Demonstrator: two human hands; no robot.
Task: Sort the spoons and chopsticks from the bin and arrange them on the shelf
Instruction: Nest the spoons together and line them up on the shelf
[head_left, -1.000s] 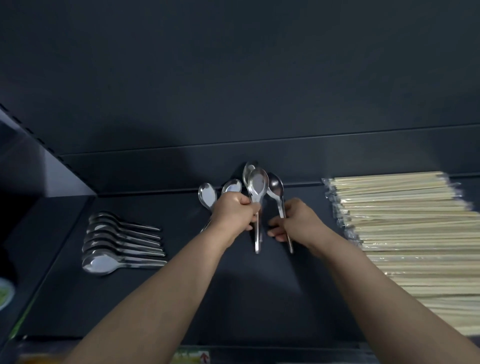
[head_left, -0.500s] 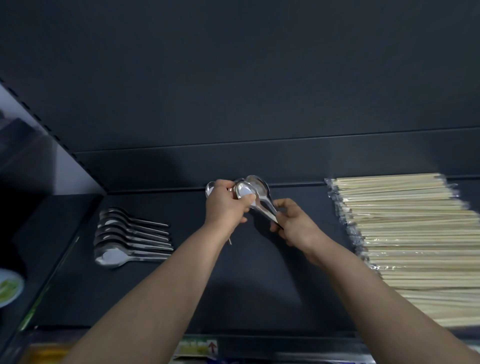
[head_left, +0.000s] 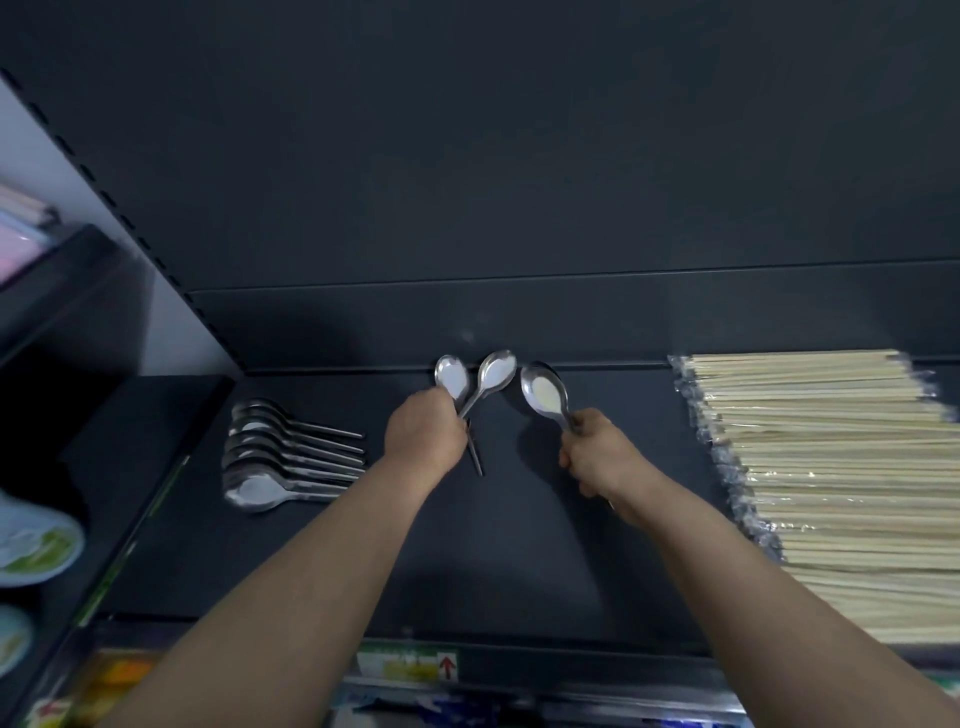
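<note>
On the dark shelf (head_left: 509, 561) my left hand (head_left: 425, 436) grips two steel spoons (head_left: 496, 371) by their handles; the bowls fan out above my fist and the handle ends poke out below it. My right hand (head_left: 597, 457) grips the handle of spoons (head_left: 543, 395), a second bowl seeming to lie behind the front one; the bowls point up and to the left. A neat row of several spoons (head_left: 275, 457) lies on the shelf at the left, bowls to the left. Wrapped wooden chopsticks (head_left: 841, 483) lie stacked in a wide pile on the right.
The shelf's back panel (head_left: 467, 332) rises just behind the held spoons. A slotted upright (head_left: 130, 218) bounds the shelf at the left, with packaged goods (head_left: 31, 545) beyond it. A price label (head_left: 410, 667) sits on the front edge.
My hands have drawn apart: the bunch of spoons held together has split, two staying in my left hand and the rest going right with my right hand.
</note>
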